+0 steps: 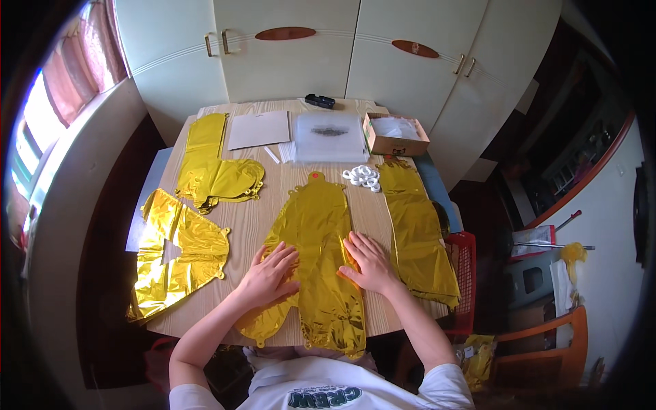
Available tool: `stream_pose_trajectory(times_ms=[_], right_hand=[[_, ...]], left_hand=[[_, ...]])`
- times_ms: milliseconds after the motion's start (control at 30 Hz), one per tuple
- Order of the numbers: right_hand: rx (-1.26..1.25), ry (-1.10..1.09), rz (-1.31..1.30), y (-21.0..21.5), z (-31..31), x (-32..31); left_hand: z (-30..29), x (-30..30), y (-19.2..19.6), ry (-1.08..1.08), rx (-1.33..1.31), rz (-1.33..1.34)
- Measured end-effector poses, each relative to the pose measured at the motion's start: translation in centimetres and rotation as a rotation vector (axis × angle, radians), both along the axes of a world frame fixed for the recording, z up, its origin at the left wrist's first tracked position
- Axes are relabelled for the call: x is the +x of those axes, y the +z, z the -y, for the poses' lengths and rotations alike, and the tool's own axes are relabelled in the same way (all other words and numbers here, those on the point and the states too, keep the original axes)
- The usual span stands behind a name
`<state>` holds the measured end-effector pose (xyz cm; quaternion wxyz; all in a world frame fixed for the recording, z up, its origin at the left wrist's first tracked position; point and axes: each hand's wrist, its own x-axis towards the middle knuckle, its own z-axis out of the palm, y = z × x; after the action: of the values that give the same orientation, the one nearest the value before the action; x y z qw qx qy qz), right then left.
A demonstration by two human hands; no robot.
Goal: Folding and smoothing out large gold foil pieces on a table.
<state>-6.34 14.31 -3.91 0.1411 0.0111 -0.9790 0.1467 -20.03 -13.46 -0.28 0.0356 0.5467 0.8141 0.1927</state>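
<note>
A flat, uninflated gold foil balloon [318,232] lies before me on the wooden table, with a red dot on the tab at its far end. My left hand [271,275] rests on its left side, palm down and fingers stretched out. On the opposite edge lies my right hand [370,264], also flat, its fingers touching the foil. Neither hand grips anything. More flat gold foil balloons surround this one: a shiny one [198,236] at the left, a folded stack [205,154] at the far left, and a long one [417,236] at the right.
A coil of white ribbon [362,178] sits beyond the balloon. Farther back are a grey card [260,130], a clear plastic pouch [331,139], a cardboard box [398,134] with clear bags and a black object [320,101]. A wooden chair [577,342] stands at the right.
</note>
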Motion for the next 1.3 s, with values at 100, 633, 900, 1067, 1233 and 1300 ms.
stream_pose_trajectory(times_ms=[100,633,900,1067,1233,1300], right_hand=[[-0.068,0.031,-0.058,-0.1,-0.2,0.2],[0.077,0.531,0.032,3.2,6.8,-0.4],[0.043,0.525,0.041,2.6,6.6,-0.1],[0.013,0.419,0.016,3.7,4.9,-1.4],[0.048,0.410,0.067,3.4,4.4,-1.4],[0.082,0.431,0.071,2.6,4.5,-1.1]], left_hand=[[2.1,0.0,1.6,0.035,-0.034,-0.019],[9.8,5.3,1.6,0.312,-0.146,-0.125],[9.9,5.5,0.9,0.293,-0.136,-0.062],[9.9,6.8,1.8,0.583,-0.072,-0.029],[9.3,8.2,2.0,0.753,-0.168,-0.089],[9.2,8.3,1.6,0.753,-0.174,-0.079]])
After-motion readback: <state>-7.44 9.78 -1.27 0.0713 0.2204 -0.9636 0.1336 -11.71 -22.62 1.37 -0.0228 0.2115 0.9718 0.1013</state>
